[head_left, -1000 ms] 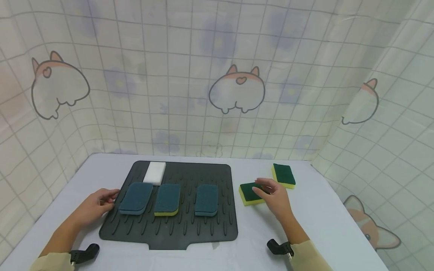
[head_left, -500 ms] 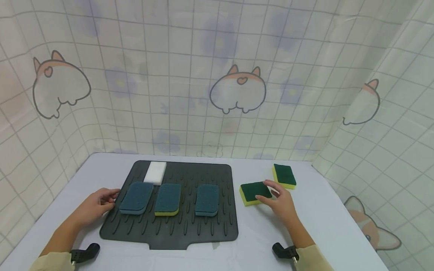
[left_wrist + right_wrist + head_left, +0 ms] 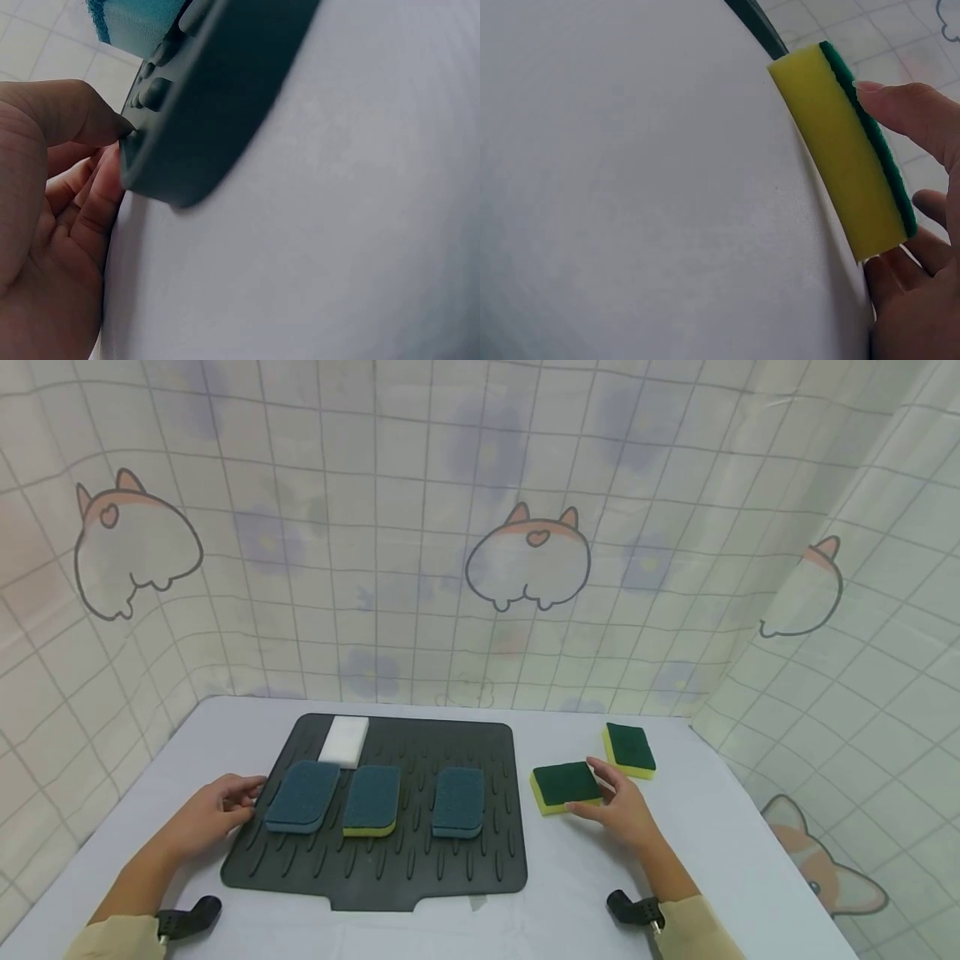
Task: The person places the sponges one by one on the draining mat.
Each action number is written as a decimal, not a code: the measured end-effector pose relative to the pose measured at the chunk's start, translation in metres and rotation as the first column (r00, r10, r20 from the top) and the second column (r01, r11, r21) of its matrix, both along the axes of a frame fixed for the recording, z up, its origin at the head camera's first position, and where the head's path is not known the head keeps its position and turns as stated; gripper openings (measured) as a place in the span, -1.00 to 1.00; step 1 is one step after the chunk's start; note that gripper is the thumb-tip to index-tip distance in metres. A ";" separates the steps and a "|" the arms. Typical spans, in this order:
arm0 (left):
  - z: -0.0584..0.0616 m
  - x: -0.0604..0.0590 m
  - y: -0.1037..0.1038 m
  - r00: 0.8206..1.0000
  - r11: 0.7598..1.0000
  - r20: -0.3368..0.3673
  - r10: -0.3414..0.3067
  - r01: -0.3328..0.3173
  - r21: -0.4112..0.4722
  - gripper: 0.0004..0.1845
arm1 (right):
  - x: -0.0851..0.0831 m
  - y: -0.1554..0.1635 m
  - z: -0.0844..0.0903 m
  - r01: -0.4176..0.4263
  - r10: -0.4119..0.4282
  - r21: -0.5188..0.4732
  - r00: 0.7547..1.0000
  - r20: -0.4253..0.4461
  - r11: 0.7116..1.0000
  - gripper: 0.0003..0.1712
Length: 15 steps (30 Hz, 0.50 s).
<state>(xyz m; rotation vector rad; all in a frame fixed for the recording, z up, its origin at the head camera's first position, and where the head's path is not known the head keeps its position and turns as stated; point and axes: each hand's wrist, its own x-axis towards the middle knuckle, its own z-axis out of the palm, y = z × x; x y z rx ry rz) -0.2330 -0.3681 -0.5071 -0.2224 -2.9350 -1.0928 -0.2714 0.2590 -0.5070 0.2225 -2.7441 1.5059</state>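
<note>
A black ribbed mat [image 3: 420, 868] lies mid-table and carries a white sponge [image 3: 344, 741] and three teal sponges, left [image 3: 302, 784], middle [image 3: 372, 797] and right [image 3: 458, 799]. My left hand [image 3: 234, 802] holds the mat's left edge. In the left wrist view its thumb tip sits on the mat's rim [image 3: 225, 97] with the fingers against the side, below the left teal sponge [image 3: 135, 22]. My right hand [image 3: 600, 793] pinches the near right corner of a green-and-yellow sponge [image 3: 566, 783] lying right of the mat. The right wrist view shows this sponge [image 3: 840, 142] with the thumb on its green face.
A second green-and-yellow sponge [image 3: 630, 749] lies farther back on the right. The pale table [image 3: 720, 860] is enclosed by patterned curtain walls at the back and both sides. Black wrist mounts [image 3: 633, 910] show near the front edge.
My right hand has slid from over the green sponge to its near right corner. The left hand and the mat have stayed put.
</note>
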 end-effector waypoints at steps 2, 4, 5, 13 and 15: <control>0.001 0.000 0.000 1.000 1.000 0.003 0.000 0.000 0.000 -0.47 | -0.001 0.002 0.000 -0.011 0.011 0.016 1.000 -0.001 1.000 0.09; 0.001 0.001 0.001 1.000 1.000 0.004 0.001 -0.001 -0.002 -0.47 | -0.003 0.003 -0.001 -0.024 0.024 0.033 1.000 -0.007 0.999 0.11; 0.001 0.001 0.001 1.000 1.000 0.004 0.001 -0.001 -0.002 -0.47 | -0.004 0.003 -0.002 -0.032 0.032 0.041 0.999 -0.008 0.999 0.12; 0.002 0.001 0.002 1.000 1.000 0.003 0.004 -0.004 -0.010 -0.47 | -0.012 0.006 -0.003 -0.045 0.043 0.082 0.999 0.029 0.996 0.16; 0.002 0.001 0.002 1.000 1.000 0.004 0.002 -0.002 -0.010 -0.47 | -0.013 0.006 -0.003 -0.038 0.035 0.088 0.999 0.038 0.995 0.16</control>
